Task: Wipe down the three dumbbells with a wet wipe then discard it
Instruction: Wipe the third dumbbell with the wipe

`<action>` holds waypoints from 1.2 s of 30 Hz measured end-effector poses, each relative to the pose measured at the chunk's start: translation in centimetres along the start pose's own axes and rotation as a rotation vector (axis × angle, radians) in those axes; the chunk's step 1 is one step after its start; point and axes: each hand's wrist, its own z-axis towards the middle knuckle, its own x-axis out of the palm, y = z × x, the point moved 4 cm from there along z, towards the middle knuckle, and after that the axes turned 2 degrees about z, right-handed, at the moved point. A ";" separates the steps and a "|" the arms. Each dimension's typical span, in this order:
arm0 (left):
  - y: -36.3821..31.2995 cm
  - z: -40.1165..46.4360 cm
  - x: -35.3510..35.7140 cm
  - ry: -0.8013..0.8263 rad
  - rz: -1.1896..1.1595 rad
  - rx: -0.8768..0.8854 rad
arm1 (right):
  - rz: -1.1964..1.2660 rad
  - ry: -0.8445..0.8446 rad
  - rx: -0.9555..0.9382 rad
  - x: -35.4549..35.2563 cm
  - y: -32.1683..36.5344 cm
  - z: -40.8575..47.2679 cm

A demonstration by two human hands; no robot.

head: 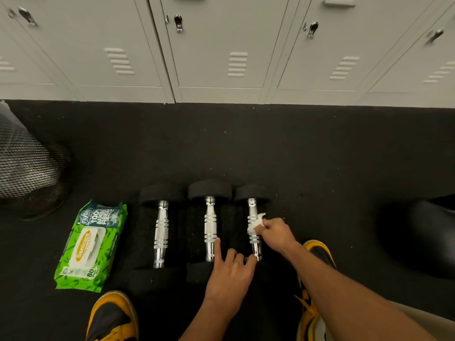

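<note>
Covering the ground: black speckled rubber floor (320, 156), running up to a row of pale grey lockers (221, 57) with metal latches and louvred vents.
Mesh bin: a dark wire waste basket (27, 168) stands on the floor at far left; what it holds cannot be made out.
Wipe pack: green pack of wet wipes (89, 244) lies flat just left of the dumbbells, its white lid down.
Dumbbells: left dumbbell (161, 232), middle dumbbell (210, 227) and right dumbbell (253, 225) lie side by side, chrome handles pointing toward the lockers, black heads at each end.
Wet wipe: a crumpled white wet wipe (254, 226) is pressed on the right dumbbell's handle, about midway along.
Right hand: right hand (275, 233) reaches in from the right, fingers curled and pinching the wipe.
Left hand: left hand (231, 274) rests at the near end of the right dumbbell, index finger straight beside the middle handle, thumb touching the right handle's base; grips nothing.
Shoes: yellow-and-black shoes (113, 318) frame the bottom edge.
</note>
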 end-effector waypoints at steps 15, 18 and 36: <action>4.4 -3.5 -0.9 -0.132 -0.076 0.019 | -0.296 -0.048 -0.139 3.6 9.9 -1.9; 4.8 -4.6 0.0 -0.173 -0.089 0.040 | -0.159 -0.019 -0.108 6.1 10.6 -0.5; 3.6 -5.2 0.4 -0.186 -0.135 -0.013 | -0.176 0.069 -0.091 8.0 7.2 -1.7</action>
